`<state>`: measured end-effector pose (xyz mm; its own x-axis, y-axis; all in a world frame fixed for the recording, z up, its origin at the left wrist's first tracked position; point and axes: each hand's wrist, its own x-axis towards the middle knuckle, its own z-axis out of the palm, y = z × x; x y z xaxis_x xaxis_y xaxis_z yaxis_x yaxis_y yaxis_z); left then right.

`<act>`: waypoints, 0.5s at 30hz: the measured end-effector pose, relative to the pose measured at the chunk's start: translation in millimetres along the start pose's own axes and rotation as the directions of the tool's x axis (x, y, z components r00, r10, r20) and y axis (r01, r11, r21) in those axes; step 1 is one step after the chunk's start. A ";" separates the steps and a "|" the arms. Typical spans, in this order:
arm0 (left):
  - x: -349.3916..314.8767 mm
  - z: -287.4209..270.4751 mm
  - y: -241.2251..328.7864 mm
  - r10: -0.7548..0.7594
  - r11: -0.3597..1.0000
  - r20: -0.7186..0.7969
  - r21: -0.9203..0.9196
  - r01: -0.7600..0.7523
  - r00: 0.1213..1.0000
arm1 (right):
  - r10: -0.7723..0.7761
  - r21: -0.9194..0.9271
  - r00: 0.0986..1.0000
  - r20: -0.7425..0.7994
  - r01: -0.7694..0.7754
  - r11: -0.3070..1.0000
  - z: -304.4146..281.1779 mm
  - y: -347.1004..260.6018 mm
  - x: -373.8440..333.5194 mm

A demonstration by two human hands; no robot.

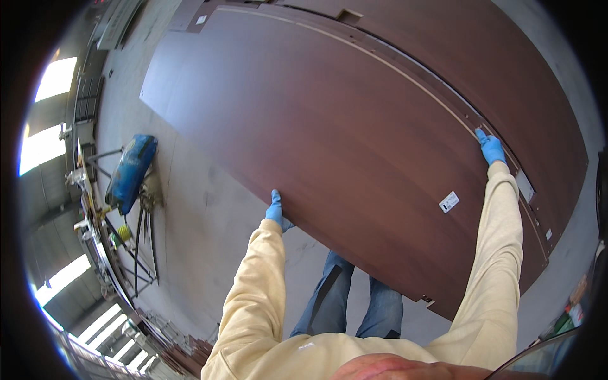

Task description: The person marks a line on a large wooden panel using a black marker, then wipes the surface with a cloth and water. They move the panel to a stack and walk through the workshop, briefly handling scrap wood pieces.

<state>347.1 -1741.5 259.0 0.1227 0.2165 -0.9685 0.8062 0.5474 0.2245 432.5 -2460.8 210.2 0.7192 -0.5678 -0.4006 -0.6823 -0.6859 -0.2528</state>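
Observation:
A large reddish-brown flat panel (pixel 342 139) lies slantwise in front of me, with a white label (pixel 449 202) near its right end. Its near left edge is held by my left hand (pixel 275 208), in a blue glove, with the thumb up at the edge and the other fingers mostly hidden beneath. My right hand (pixel 491 149), also gloved in blue, is closed over the panel's far edge. Just past that edge, close to my right hand, is a second brown panel (pixel 525 101) with a narrow recessed strip and cut-outs along its side.
On the left stands a blue tank (pixel 133 172) beside a dark metal frame (pixel 140 253). Grey concrete floor (pixel 190 209) runs between it and the panel. Brown stacked pieces (pixel 190 358) lie at the lower left. My legs (pixel 329 294) are close to the panel's near edge.

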 end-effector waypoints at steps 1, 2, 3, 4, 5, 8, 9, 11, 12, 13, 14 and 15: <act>5.6 -3.2 -0.4 0.029 1.000 0.027 0.010 -0.030 0.999 | 0.026 -0.029 0.999 0.040 -0.025 0.999 -3.5 -5.4 -1.4; 12.3 -5.4 0.3 0.063 0.997 -0.032 0.052 -0.061 0.998 | 0.051 -0.059 0.995 0.081 -0.047 0.997 -8.1 -10.8 -2.4; 14.2 -2.2 1.5 0.096 0.991 -0.086 0.102 -0.087 0.992 | 0.068 -0.066 0.994 0.082 -0.063 0.996 -9.2 -7.9 -4.2; 16.3 1.2 1.3 0.131 0.982 -0.139 0.151 -0.110 0.982 | 0.064 -0.066 0.994 0.093 -0.058 0.996 -14.1 -5.2 -2.9; 18.1 4.2 -1.2 0.174 0.974 -0.118 0.169 -0.153 0.978 | 0.059 -0.067 0.993 0.104 -0.052 0.996 -18.4 -4.4 -0.2; 19.5 -1.5 -7.2 0.235 0.959 -0.232 0.215 -0.186 0.944 | 0.029 -0.056 0.992 0.122 -0.023 0.998 -17.7 -14.9 -10.0; 18.5 1.1 -7.9 0.242 0.956 -0.239 0.223 -0.189 0.940 | 0.037 -0.060 0.992 0.119 -0.030 0.998 -18.3 -13.7 -9.1; 16.7 5.9 -8.9 0.255 0.952 -0.253 0.236 -0.196 0.933 | 0.055 -0.077 0.991 0.125 -0.045 0.996 -19.4 -12.3 -6.6; 16.4 5.5 -9.3 0.235 0.956 -0.252 0.232 -0.178 0.939 | 0.058 -0.084 0.991 0.124 -0.048 0.995 -19.1 -13.7 -7.1; 16.1 4.7 -8.1 0.215 0.961 -0.250 0.228 -0.159 0.944 | 0.062 -0.092 0.991 0.122 -0.050 0.994 -18.4 -15.6 -7.5; 15.9 4.0 -6.7 0.195 0.965 -0.249 0.224 -0.139 0.949 | 0.065 -0.100 0.991 0.120 -0.053 0.994 -18.8 -16.6 -8.0; 18.0 2.7 -5.6 0.189 0.964 -0.234 0.230 -0.135 0.954 | 0.050 -0.099 0.994 0.100 -0.040 0.994 -17.7 -14.3 -6.5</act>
<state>346.3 -1742.9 240.0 0.1342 0.4990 -0.8562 0.8935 0.3127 0.3223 440.0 -2455.4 232.0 0.6676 -0.5526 -0.4989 -0.6940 -0.7046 -0.1482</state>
